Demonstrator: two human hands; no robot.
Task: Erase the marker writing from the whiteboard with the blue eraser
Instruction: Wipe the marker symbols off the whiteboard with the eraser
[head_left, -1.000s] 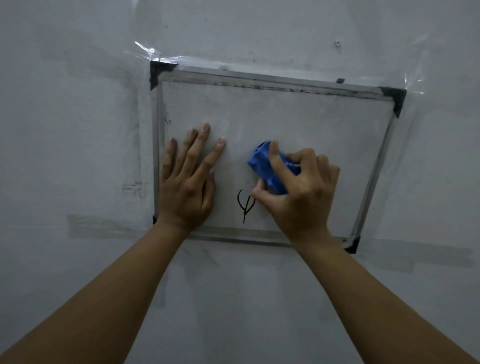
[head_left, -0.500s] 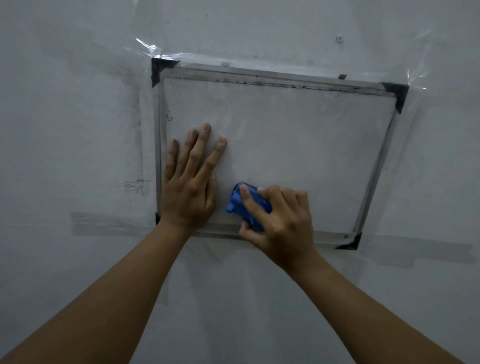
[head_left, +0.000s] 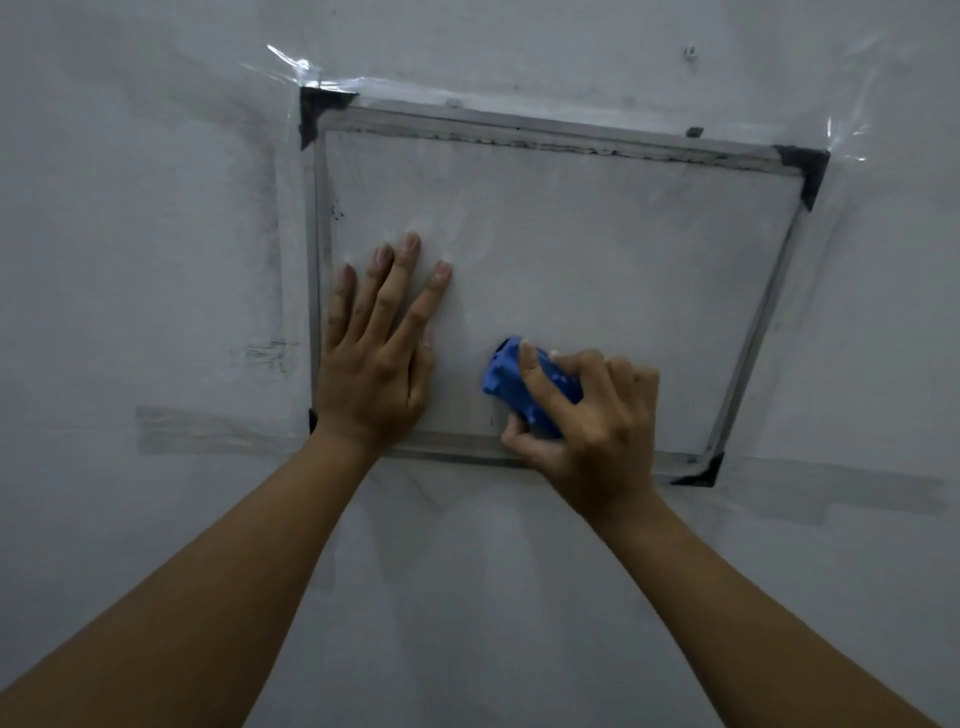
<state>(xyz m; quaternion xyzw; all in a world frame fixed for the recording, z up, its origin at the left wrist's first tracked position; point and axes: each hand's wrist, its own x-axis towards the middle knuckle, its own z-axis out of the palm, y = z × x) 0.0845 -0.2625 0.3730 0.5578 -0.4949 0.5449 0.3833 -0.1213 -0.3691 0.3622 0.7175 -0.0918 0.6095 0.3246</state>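
Against the grey wall (head_left: 156, 519), a taped-on whiteboard (head_left: 597, 260) with black corners looks almost wiped clean. Left hand (head_left: 374, 358) lies flat, fingers straight, pressing its lower left area. Right hand (head_left: 587, 426) grips the blue eraser (head_left: 506, 379) near the bottom edge, touching the board.

blue eraser (head_left: 511, 384) showing bright, whiteboard (head_left: 597, 270) looking pale grey with faint smears, silver frame (head_left: 316, 270) wearing black corner caps (head_left: 311, 111), wall (head_left: 130, 208) staying dull grey

dim, flat grey light — soft focus, glare on tape (head_left: 306, 73).
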